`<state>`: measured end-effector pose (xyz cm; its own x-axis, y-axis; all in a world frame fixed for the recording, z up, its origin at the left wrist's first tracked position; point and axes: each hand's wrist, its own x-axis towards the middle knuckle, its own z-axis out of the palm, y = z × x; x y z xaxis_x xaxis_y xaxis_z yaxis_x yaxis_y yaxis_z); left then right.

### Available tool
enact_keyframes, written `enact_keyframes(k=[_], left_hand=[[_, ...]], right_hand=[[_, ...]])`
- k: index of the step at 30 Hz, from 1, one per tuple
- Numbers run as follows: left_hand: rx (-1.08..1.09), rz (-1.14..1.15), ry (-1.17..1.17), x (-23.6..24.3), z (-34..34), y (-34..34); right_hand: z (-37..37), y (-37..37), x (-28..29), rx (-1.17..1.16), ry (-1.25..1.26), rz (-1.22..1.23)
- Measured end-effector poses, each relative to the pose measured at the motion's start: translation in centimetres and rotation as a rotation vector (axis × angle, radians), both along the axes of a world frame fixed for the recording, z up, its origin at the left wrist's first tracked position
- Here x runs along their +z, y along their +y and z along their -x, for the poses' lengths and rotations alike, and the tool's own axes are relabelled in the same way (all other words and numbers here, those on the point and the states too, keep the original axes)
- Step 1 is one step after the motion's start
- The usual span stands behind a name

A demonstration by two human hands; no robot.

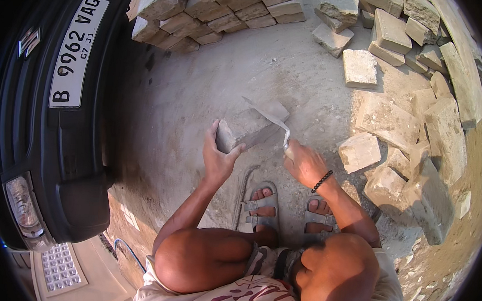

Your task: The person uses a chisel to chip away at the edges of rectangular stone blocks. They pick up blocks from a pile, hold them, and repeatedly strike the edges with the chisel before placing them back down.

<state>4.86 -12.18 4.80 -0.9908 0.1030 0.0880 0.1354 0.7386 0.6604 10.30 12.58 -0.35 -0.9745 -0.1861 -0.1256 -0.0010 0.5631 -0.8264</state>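
A grey paving block [246, 130] is tilted in front of my feet. My left hand [219, 156] grips its near left end, thumb along the lower edge and fingers up the side. My right hand [305, 163], with a dark beaded bracelet at the wrist, is closed round the handle of a trowel [279, 122]. The trowel's metal neck bends up from my fist, and its thin blade lies over the block's top far edge. Whether the blade touches the block I cannot tell. The handle is mostly hidden in my fist.
Stacked blocks [226, 11] stand at the far left. Loose and broken blocks [387, 123] are heaped along the right. A dark vehicle bumper [82, 158] borders the left side. By my sandals [263, 206] lies a thin rod [243, 197]. A beige plastic piece [96, 263] is at the lower left.
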Motion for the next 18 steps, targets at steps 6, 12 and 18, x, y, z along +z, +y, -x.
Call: enact_keyframes(k=[6, 12, 18], left_hand=[[0.059, -0.085, -0.124, -1.2, -1.1, -2.7], [0.083, -0.267, -0.045, -2.5, -1.5, -2.5], [0.107, -0.231, -0.038, -2.9, -1.9, -3.2]], right_hand=[[1.0, -1.1, 6.1, 0.078, -0.041, -0.023], [1.1, -0.7, 1.3, 0.036, -0.013, -0.032], [0.7, -3.3, 7.3, 0.169, -0.054, 0.02]])
